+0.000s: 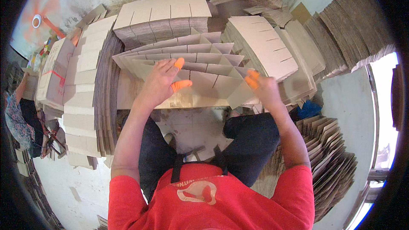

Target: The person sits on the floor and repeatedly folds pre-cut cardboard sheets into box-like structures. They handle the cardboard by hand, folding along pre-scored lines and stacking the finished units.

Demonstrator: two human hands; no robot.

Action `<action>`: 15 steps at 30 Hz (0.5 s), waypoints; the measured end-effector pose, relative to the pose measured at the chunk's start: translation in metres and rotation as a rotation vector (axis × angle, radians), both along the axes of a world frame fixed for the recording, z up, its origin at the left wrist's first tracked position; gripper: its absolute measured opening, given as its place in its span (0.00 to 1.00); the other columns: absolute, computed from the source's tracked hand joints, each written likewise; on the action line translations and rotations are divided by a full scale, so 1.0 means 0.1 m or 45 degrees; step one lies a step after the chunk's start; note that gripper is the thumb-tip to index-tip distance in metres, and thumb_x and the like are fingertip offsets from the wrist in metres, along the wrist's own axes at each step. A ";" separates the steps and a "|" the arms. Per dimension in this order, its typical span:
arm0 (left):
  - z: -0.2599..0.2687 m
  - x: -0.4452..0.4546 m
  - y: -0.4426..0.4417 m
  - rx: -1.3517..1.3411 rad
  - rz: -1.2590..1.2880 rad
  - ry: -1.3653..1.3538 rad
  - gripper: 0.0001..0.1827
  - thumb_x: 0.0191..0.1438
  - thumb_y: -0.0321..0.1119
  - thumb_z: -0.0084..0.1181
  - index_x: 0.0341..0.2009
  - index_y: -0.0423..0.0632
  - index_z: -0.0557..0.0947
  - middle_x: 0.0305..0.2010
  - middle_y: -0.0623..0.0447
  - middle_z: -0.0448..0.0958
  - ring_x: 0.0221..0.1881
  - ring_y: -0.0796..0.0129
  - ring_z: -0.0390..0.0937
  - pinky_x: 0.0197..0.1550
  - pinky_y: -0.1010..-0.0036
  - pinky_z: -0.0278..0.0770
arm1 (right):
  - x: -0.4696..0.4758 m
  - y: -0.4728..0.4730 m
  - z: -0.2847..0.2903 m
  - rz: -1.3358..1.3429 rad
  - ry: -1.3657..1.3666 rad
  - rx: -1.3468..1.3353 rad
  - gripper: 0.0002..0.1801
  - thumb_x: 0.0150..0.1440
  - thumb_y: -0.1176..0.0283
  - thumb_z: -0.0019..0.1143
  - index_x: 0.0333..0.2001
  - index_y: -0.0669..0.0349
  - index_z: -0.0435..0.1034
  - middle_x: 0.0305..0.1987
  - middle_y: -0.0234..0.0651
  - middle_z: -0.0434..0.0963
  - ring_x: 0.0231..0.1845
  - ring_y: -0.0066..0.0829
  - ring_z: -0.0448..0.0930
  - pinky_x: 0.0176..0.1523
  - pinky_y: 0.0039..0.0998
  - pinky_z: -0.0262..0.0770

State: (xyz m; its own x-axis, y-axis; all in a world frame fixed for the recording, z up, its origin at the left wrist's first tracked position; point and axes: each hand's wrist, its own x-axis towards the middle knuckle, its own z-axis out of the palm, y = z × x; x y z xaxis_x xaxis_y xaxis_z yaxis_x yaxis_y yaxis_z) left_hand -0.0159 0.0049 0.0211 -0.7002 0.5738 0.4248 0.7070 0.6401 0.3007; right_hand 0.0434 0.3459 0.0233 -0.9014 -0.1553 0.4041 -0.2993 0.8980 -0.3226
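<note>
Several long slotted cardboard strips [204, 78] stand on edge on a low wooden table [175, 99], crossed at their right part by cardboard cross strips. My left hand [163, 81], with orange covers on thumb and a finger, is over the near strip's left part, thumb and finger apart; whether it touches the card is unclear. My right hand [263, 88], with orange covers on its fingertips, is at the right end of the assembly, its fingers against a cross strip's edge; the grip is blurred.
Stacks of slotted cardboard stand behind [161, 9], at the right [262, 44] and at the left [86, 60]. More sheets lean on the floor at the right [329, 159]. A carton [54, 73] and an orange fan [36, 21] are far left, near another person [24, 121].
</note>
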 end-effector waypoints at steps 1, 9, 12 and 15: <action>0.06 -0.05 0.03 0.024 0.007 0.042 0.40 0.44 0.50 0.62 0.58 0.40 0.67 0.57 0.39 0.69 0.60 0.46 0.64 0.62 0.59 0.61 | -0.04 0.07 0.04 -0.169 0.072 -0.037 0.15 0.54 0.63 0.58 0.42 0.60 0.75 0.31 0.46 0.79 0.30 0.48 0.79 0.35 0.42 0.75; 0.26 -0.58 0.73 -0.044 -0.072 0.041 0.43 0.50 0.57 0.53 0.63 0.42 0.59 0.66 0.40 0.58 0.69 0.51 0.51 0.66 0.59 0.53 | -0.29 0.55 0.01 -0.665 -0.308 0.492 0.26 0.52 0.55 0.57 0.42 0.71 0.71 0.48 0.45 0.73 0.49 0.49 0.71 0.47 0.44 0.71; 0.09 -0.68 0.89 -0.385 -0.092 -0.135 0.44 0.52 0.62 0.48 0.63 0.42 0.59 0.67 0.41 0.56 0.70 0.52 0.50 0.67 0.58 0.51 | -0.34 0.56 0.11 -0.568 -0.425 0.493 0.32 0.49 0.49 0.59 0.41 0.72 0.70 0.46 0.48 0.74 0.51 0.48 0.71 0.48 0.47 0.70; 0.10 -0.69 0.88 -0.401 -0.087 -0.146 0.45 0.53 0.65 0.43 0.64 0.43 0.59 0.67 0.40 0.55 0.70 0.52 0.48 0.68 0.58 0.49 | -0.35 0.52 0.02 -0.529 -0.366 0.572 0.30 0.46 0.49 0.62 0.36 0.71 0.73 0.41 0.51 0.75 0.50 0.48 0.72 0.45 0.45 0.73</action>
